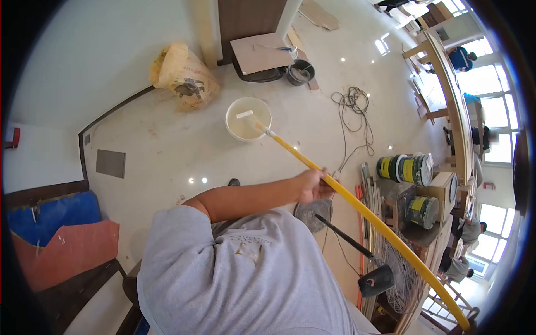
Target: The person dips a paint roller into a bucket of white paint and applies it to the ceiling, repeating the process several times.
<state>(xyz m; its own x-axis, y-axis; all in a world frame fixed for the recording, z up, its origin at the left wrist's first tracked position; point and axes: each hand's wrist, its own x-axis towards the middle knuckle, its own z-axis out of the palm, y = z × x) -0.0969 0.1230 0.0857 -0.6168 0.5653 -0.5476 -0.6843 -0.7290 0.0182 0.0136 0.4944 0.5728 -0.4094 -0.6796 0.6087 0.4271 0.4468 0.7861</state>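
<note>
My left hand [314,186] is closed around a long yellow roller pole [365,212], which crosses the view diagonally. At the pole's upper end, a white paint roller [244,114] sits inside a white bucket [229,127] that holds pale liquid. The pole's other end runs to the lower right edge, where the picture darkens. No part of my right hand can be made out. Below the left hand, a black long-handled tool [346,237] with a dark cup-like end lies beside a round grey disc [304,215].
A paper sack [190,84] stands by the wall. A black bucket [301,72] is near a brown board [262,53]. Tangled cable [354,106] lies on the floor. Paint pails [414,170], metal strips [368,190] and a workbench [449,95] are at right, with several people beyond.
</note>
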